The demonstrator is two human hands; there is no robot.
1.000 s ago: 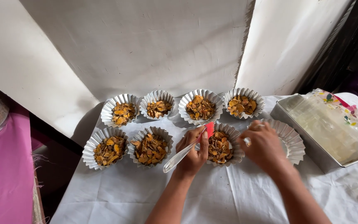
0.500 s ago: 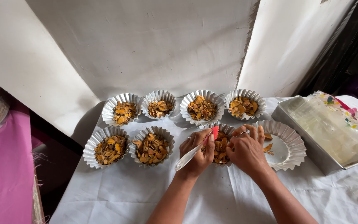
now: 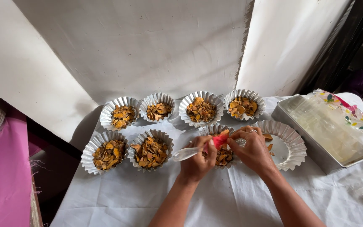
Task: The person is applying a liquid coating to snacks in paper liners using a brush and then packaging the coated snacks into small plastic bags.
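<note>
Your left hand point(image 3: 196, 162) grips a red spatula point(image 3: 198, 149) while your right hand point(image 3: 253, 149) pinches flakes off it over the cup point(image 3: 220, 145), mid-table, catching crumbs beside the near-empty cup point(image 3: 290, 141).

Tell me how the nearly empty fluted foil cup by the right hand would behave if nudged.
The nearly empty fluted cup looks thin and holds few chips, so it would probably slide or tip easily. Its crimped wall likely dents when pinched.

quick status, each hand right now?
Left hand: closed on a spatula with a red head.
Right hand: fingers pinched at the spatula head, over a fluted tin.
</note>
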